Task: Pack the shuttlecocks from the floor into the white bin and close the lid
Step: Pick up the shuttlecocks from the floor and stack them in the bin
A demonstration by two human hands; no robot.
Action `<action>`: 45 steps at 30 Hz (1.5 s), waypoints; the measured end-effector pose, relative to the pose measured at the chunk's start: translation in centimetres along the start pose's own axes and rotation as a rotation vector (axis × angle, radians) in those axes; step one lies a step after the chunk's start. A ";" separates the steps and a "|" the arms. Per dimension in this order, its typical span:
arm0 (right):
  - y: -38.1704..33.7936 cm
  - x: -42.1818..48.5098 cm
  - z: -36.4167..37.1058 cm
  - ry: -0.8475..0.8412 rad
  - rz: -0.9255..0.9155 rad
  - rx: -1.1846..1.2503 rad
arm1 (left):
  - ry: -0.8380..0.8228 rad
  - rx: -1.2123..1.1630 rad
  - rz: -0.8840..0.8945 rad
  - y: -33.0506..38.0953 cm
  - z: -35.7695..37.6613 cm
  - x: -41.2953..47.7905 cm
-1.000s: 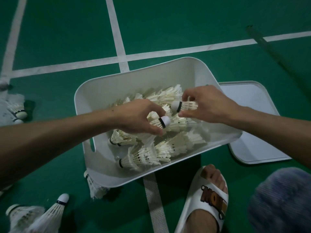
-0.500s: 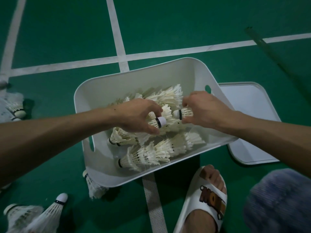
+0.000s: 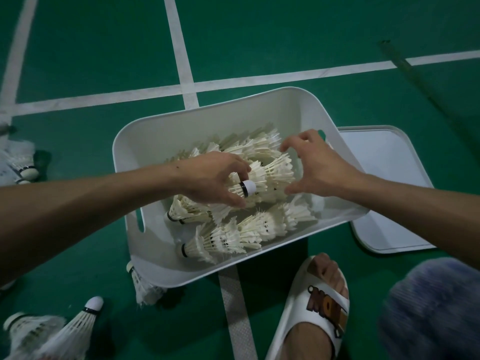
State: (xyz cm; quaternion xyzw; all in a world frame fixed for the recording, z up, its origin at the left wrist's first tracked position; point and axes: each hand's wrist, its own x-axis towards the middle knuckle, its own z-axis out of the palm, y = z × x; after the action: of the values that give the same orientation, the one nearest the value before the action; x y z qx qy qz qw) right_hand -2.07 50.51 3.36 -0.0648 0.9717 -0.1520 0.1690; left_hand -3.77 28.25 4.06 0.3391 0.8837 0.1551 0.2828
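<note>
The white bin [image 3: 181, 118] stands on the green floor with several feather shuttlecocks [image 3: 233, 235] lying inside. Over the middle of the bin, my left hand [image 3: 213, 178] holds a shuttlecock [image 3: 245, 188] between thumb and fingers, its white cork pointing right. My right hand [image 3: 319, 172] hovers just to its right with fingers spread, holding nothing. The flat white lid [image 3: 389, 178] lies on the floor against the bin's right side. Loose shuttlecocks lie at the bottom left [image 3: 78, 326], at the left edge [image 3: 23, 165] and beside the bin's near corner [image 3: 142, 284].
My foot in a white sandal [image 3: 319, 307] is planted just in front of the bin. A blue-grey clothed knee [image 3: 436, 307] fills the bottom right. White court lines cross behind the bin. A dark pole [image 3: 405, 66] lies on the floor at the upper right.
My right hand lowered its shuttlecock into the bin, let it go and opened its fingers. My left hand sank slightly with its shuttlecock still held.
</note>
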 end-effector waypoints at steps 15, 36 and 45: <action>-1.6 0.7 -0.1 -0.089 -0.048 0.115 | 0.007 -0.010 -0.002 -0.2 0.0 -0.1; -0.5 0.4 -1.0 -0.121 0.109 0.531 | 0.187 -0.626 -0.139 1.9 -1.6 -0.5; 0.5 -0.6 -3.2 -0.161 0.144 1.025 | 0.273 -0.889 -0.156 3.0 -1.0 1.0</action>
State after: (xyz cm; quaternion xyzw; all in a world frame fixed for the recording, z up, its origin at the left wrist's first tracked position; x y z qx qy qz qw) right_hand -2.65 52.01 6.28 0.0819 0.7584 -0.5906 0.2633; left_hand -3.49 31.03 5.85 0.0941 0.7838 0.5398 0.2924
